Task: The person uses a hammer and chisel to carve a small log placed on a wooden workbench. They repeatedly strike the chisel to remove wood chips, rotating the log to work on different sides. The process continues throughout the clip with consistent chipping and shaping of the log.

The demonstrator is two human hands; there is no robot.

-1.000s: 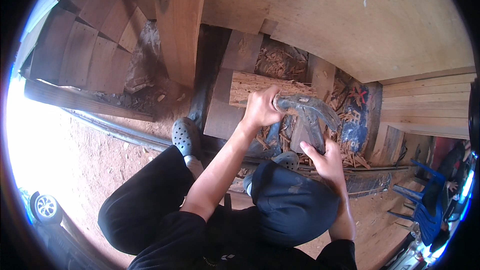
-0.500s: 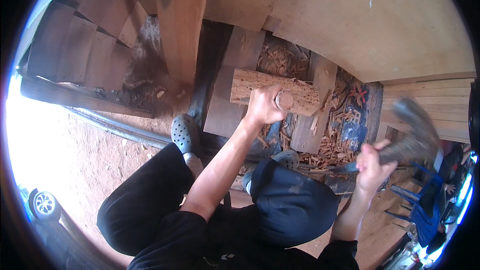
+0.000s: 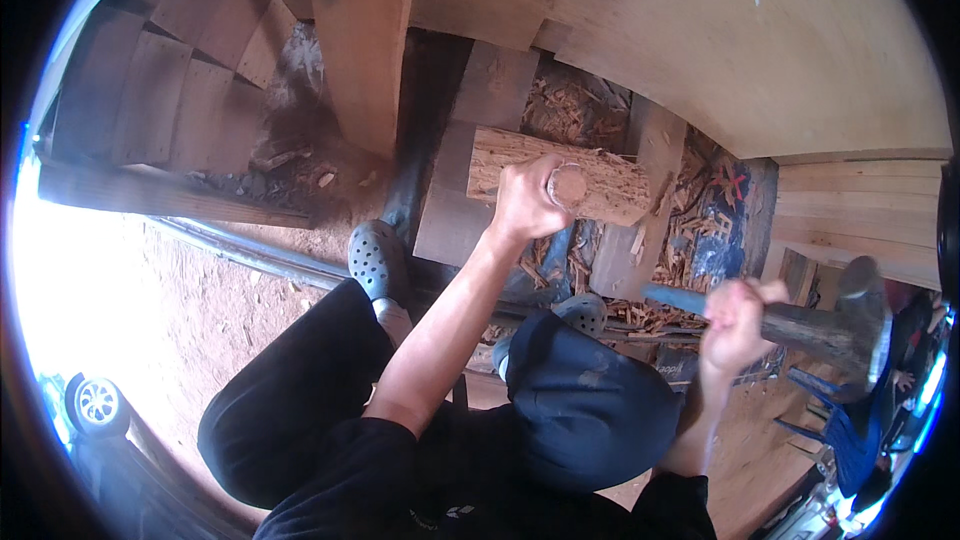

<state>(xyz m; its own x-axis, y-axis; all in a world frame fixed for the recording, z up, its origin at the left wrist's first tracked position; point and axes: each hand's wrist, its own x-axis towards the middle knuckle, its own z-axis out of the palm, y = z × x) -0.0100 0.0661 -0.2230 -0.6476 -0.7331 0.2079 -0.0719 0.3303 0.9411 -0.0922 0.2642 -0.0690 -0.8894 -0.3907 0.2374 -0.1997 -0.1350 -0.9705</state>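
My left hand (image 3: 527, 202) is closed round the wooden handle of a chisel (image 3: 567, 187), whose round butt end faces up. Its blade is hidden below my fist. Under it lies a short wooden block (image 3: 610, 183) with a rough, gouged upper face. Out to the right, my right hand (image 3: 738, 320) grips a hammer (image 3: 825, 330) by its dark handle, which has a blue end. The heavy metal hammer head is at the far right, apart from the chisel.
Wood chips (image 3: 690, 240) litter the ground round the block, with flat boards (image 3: 445, 215) under it. A large panel (image 3: 700, 30) spans the far right, and a thick post (image 3: 365, 50) stands at the far left. A blue chair (image 3: 850, 440) is at right.
The hammer, blurred before, has swung lower at the right, its head now down and farther out. My left hand still holds the chisel on the block.
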